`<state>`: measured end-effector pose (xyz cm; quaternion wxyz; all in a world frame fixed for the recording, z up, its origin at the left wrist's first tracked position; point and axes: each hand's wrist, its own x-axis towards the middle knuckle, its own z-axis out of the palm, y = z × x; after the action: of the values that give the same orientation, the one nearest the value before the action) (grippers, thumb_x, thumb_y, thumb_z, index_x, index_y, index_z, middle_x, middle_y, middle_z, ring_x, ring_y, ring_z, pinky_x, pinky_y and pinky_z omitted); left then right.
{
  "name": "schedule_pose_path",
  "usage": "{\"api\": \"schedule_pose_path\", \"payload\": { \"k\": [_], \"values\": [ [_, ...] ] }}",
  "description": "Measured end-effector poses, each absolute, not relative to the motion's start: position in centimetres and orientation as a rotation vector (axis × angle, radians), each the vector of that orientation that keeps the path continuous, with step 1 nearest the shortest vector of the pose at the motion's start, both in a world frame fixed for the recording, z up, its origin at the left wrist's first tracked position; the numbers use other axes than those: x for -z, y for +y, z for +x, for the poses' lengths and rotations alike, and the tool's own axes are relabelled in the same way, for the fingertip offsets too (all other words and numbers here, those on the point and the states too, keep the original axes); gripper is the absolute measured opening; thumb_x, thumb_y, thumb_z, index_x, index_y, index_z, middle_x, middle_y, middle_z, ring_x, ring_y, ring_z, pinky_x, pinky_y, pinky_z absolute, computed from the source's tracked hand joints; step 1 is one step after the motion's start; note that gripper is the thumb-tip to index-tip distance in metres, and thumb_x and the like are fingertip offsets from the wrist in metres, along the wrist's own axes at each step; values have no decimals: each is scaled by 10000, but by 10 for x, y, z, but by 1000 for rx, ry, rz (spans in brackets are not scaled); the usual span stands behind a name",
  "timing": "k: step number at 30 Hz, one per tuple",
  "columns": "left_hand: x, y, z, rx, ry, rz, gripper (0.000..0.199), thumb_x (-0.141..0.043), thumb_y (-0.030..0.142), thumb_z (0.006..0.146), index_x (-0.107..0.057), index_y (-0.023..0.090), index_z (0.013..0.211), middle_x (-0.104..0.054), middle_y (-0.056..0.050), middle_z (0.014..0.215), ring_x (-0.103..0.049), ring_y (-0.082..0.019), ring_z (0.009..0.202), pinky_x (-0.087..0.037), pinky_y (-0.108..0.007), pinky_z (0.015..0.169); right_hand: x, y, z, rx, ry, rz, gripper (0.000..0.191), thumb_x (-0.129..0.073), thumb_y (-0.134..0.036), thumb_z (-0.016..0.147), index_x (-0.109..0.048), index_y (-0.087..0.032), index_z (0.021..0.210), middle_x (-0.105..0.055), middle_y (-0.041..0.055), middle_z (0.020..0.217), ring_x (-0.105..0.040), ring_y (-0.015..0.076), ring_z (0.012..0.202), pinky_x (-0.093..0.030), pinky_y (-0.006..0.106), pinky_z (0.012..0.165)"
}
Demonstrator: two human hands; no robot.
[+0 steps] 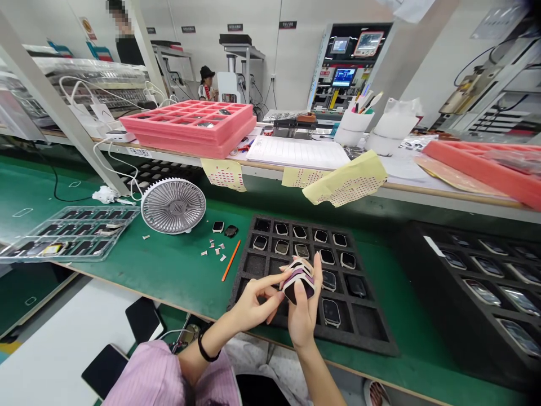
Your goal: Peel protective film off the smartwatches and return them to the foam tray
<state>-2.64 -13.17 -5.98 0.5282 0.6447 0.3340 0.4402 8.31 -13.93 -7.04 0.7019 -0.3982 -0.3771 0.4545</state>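
Observation:
My right hand is closed around several smartwatch cases stacked together, its thumb across the dark screen of the nearest one. From the left, my left hand pinches the side of the same stack, index finger reaching over the upper cases. Both hands are above a black foam tray with square pockets. Many pockets hold watch cases, such as the silver-rimmed watch just right of my right hand. Some pockets on the left are partly hidden by my hands.
An orange stick lies left of the tray, near small pale pieces and two loose watches. Farther left are a round fan and a clear tray. A black foam block stands right. Pink trays sit on the shelf.

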Motion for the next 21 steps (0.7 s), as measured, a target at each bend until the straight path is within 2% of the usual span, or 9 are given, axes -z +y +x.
{"api": "schedule_pose_path", "payload": {
  "k": [4,9,13,16,18,21],
  "values": [
    [65,-134,-28,-1079,873,1510,490,-542,340,848,-583,75,1258,-330,95,403,-228,-40,364,-214,-170,398,70,-141,79,-1012,-849,-879,622,-528,-376,879,-264,-377,1443,-491,49,1278,-601,181,974,-451,416,916],
    [64,-138,-28,-1090,934,1533,472,-499,315,849,-595,84,1249,-306,88,408,-218,-65,388,-200,-206,413,75,-140,74,-1045,-843,-901,622,-523,-383,886,-247,-382,1444,-488,42,1282,-597,175,995,-425,421,957],
    [63,-124,-52,-927,1055,1754,460,-441,301,896,-536,142,1318,-468,54,459,-375,-97,420,-327,-206,461,82,-136,76,-1127,-826,-973,627,-526,-417,881,-258,-364,1445,-500,44,1287,-583,183,1032,-385,429,998],
    [72,-101,-91,-1011,1508,1796,430,-449,365,895,-558,156,1255,-621,-1,671,-516,-119,516,-391,-205,495,83,-135,80,-1158,-843,-966,641,-520,-427,884,-231,-369,1453,-513,47,1255,-602,186,966,-424,427,934],
    [82,-85,-118,-1002,1917,1800,347,-484,355,875,-602,167,1142,-648,-39,836,-590,-145,659,-421,-208,545,83,-135,82,-1156,-849,-961,638,-516,-429,887,-228,-372,1453,-521,48,1235,-605,187,944,-448,410,884],
    [99,-69,-146,-777,2252,1805,302,-512,318,864,-593,155,1105,-628,-74,991,-605,-163,718,-431,-226,565,82,-136,82,-1165,-846,-959,623,-510,-427,891,-237,-379,1449,-524,47,1228,-607,186,930,-462,386,837]
  ]
}}
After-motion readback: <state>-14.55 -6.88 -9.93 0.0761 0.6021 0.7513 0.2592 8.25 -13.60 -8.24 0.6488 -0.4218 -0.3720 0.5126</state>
